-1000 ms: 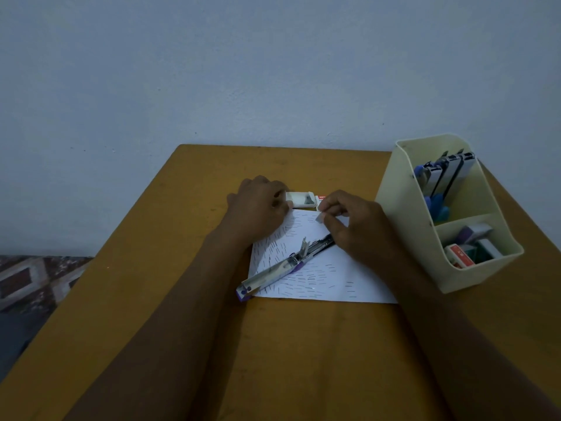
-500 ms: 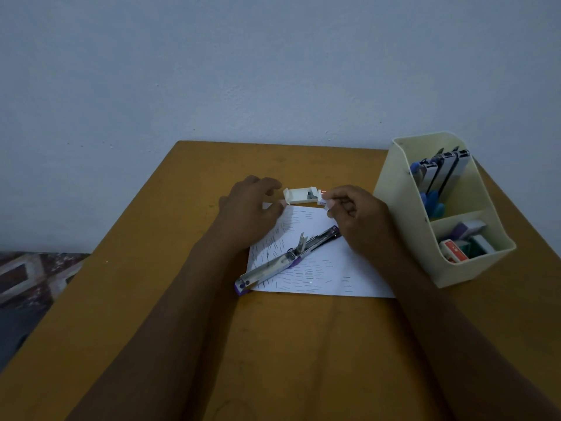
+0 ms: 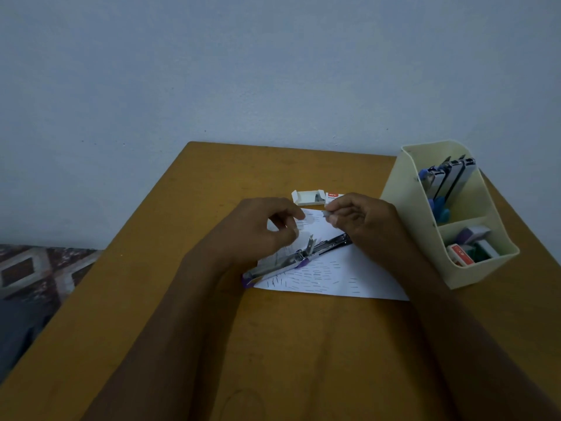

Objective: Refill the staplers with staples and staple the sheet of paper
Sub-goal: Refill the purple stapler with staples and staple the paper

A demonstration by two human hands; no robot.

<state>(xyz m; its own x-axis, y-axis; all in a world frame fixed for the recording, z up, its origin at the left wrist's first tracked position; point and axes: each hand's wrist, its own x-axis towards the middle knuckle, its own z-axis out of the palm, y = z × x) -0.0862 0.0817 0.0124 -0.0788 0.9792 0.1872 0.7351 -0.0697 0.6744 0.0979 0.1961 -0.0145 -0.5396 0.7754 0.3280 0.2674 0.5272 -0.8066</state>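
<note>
The left hand (image 3: 267,230) is drawing back from the open staple box (image 3: 306,197), which it was steadying a second ago, and is now hovering over the sheet of paper (image 3: 334,275) with its fingers loosely curled and nothing visibly in them. The right hand (image 3: 359,221) is coming away from the box too, its thumb and forefinger pinching a small strip of staples (image 3: 326,213) just above the far edge of the paper. The box is now lying alone on the wooden table (image 3: 273,344), just beyond that edge, with its tray slid out of the red-labelled sleeve (image 3: 334,196). The purple stapler (image 3: 288,261) is lying diagonally across the paper with its top folded open and its metal channel showing, between and below the two hands. That suggests the fetching of staples is finishing and the loading is beginning: the strip looks set to go into the open channel, and the free left hand is probably getting ready to hold the stapler still. To the right, the cream desk organiser (image 3: 409,208) is holding more staplers (image 3: 449,177) upright in its back compartment and small boxes (image 3: 464,253) in its front one.
</note>
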